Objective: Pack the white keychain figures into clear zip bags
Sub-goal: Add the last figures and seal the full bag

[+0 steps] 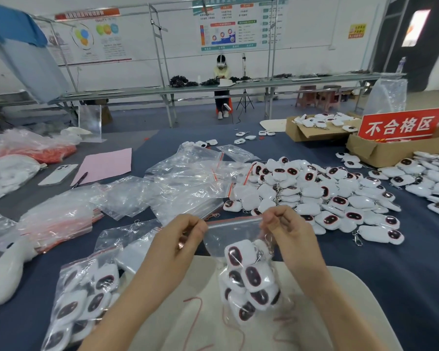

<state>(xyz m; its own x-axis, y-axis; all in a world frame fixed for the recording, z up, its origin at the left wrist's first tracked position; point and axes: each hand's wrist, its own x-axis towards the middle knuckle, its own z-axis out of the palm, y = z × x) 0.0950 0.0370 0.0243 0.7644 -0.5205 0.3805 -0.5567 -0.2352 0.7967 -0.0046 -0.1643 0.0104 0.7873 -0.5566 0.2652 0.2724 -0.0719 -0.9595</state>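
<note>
- Left hand (185, 234): raised above the near table edge, fingers pinched tight on the left end of the red-striped zip strip of a clear plastic zip bag (235, 236).
- Right hand (284, 229): level with the left, fingers curled and pinched on the right end of the same zip strip; the strip is stretched straight between the two hands.
- Held bag contents: several white cushion-shaped keychain figures with dark oval faces rimmed in red (251, 279) hang bunched in the lower part of the bag, below the hands and above the pale lap area at the bottom of the view.
- Filled clear zip bag of the same figures (86, 292): lies flat on the dark blue table covering (390, 274), left of the left forearm.
- Loose heap of white figures with metal clips (322, 196): lies on the table beyond the right hand, spreading to the right edge.
- Scattered empty clear zip bags (188, 181): piled beyond the left hand, some with red zip strips visible.
- White phone (58, 174), dark pen (80, 179) and pink paper sheet (107, 162): grouped at far left, the pen at the sheet's near corner.
- Brown cardboard boxes (380, 150): at far right, one bearing a red sign with white characters (401, 125).
</note>
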